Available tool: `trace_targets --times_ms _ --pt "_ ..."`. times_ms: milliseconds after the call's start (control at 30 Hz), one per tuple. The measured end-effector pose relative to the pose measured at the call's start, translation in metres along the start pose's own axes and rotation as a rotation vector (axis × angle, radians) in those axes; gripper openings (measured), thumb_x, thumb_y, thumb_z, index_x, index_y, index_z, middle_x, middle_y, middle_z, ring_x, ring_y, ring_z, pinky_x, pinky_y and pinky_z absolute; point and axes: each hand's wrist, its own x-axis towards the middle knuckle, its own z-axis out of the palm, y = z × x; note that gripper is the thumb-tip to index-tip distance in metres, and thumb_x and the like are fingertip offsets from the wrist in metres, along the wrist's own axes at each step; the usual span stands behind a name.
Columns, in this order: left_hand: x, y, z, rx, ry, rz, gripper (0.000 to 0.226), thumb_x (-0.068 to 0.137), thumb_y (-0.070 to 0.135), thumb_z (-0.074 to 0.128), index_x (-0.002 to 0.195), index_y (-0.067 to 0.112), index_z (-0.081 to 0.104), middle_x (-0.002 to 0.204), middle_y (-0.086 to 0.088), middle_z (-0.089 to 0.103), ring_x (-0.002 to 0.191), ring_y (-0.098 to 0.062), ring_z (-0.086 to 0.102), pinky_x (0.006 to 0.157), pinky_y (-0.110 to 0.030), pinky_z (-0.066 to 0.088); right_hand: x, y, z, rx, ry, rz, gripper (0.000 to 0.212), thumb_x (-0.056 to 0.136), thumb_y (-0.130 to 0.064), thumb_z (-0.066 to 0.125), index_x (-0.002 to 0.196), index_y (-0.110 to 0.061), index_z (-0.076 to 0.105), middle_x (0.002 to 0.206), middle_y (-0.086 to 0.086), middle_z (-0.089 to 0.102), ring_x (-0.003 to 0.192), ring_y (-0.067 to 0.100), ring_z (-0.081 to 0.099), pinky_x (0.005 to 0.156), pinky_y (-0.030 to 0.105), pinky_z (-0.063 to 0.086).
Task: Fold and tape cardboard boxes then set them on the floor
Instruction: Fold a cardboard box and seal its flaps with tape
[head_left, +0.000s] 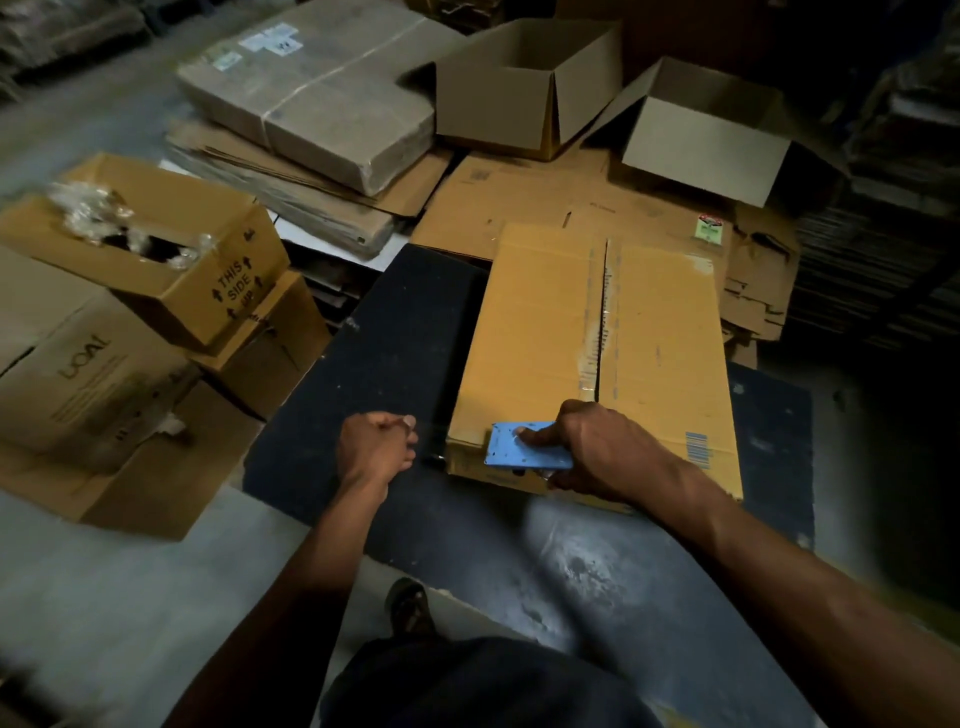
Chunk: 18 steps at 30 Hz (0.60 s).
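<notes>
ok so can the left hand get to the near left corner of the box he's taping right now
Probably yes. The left hand, pinching what looks like a strip of clear tape, is just left of the box on the dark mat, with nothing between them. The right hand and blue tape dispenser sit further right.

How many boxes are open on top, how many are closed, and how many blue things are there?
Open-topped boxes: 3 (empty box, second empty box, plastic-filled box)
Closed boxes: 2 (box being taped, wrapped bundle)
Blue things: 1 (tape dispenser)
Total: 6
</notes>
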Motion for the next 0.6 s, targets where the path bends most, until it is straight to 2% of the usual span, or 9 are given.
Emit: trace_targets --times_ms 133,300,367,467,600 --pt "0.01 -0.011 0.0 -0.033 -0.03 -0.025 0.01 0.099 0.017 0.07 0.093 0.01 0.073 0.084 -0.009 0.075 0.069 -0.02 0.067 0.071 -0.037 0.062 0.008 -0.007 -0.001 -0.03 -0.024 0.006 0.073 0.09 -0.037 0.075 0.155 -0.041 0.041 0.117 0.005 0.055 0.106 0.029 0.062 0.086 0.038 0.052" --pt "0.02 -0.026 0.01 -0.079 -0.041 -0.054 0.013 0.098 0.019 0.071 0.086 0.014 0.074 0.078 -0.005 0.075 0.068 -0.02 0.067 0.076 -0.041 0.062 0.012 -0.013 -0.004 -0.046 -0.056 0.041 0.071 0.09 -0.034 0.076 0.153 -0.041 0.043 0.12 0.006 0.056 0.107 0.032 0.062 0.088 0.04 0.052" --pt "0.021 -0.03 0.016 -0.11 -0.069 -0.084 0.012 0.099 0.018 0.07 0.09 0.012 0.075 0.079 -0.005 0.074 0.067 -0.019 0.065 0.074 -0.039 0.062 0.014 -0.016 -0.004 -0.065 -0.061 0.051 0.071 0.09 -0.033 0.075 0.153 -0.042 0.043 0.118 0.006 0.056 0.106 0.032 0.063 0.088 0.04 0.052" --pt "0.021 -0.035 0.022 -0.212 -0.156 -0.208 0.006 0.099 0.015 0.07 0.098 0.01 0.073 0.084 -0.005 0.074 0.069 -0.018 0.063 0.075 -0.037 0.06 0.019 -0.021 -0.002 -0.092 -0.054 0.066 0.071 0.09 -0.032 0.074 0.152 -0.044 0.043 0.117 0.004 0.056 0.105 0.03 0.063 0.087 0.04 0.053" --pt "0.024 -0.038 0.022 -0.297 -0.365 -0.37 0.008 0.099 0.02 0.07 0.1 0.013 0.068 0.089 -0.005 0.074 0.074 -0.018 0.062 0.084 -0.043 0.059 0.023 -0.022 -0.004 -0.087 -0.065 0.076 0.067 0.091 -0.032 0.074 0.15 -0.044 0.046 0.116 0.003 0.056 0.105 0.029 0.063 0.085 0.038 0.051"
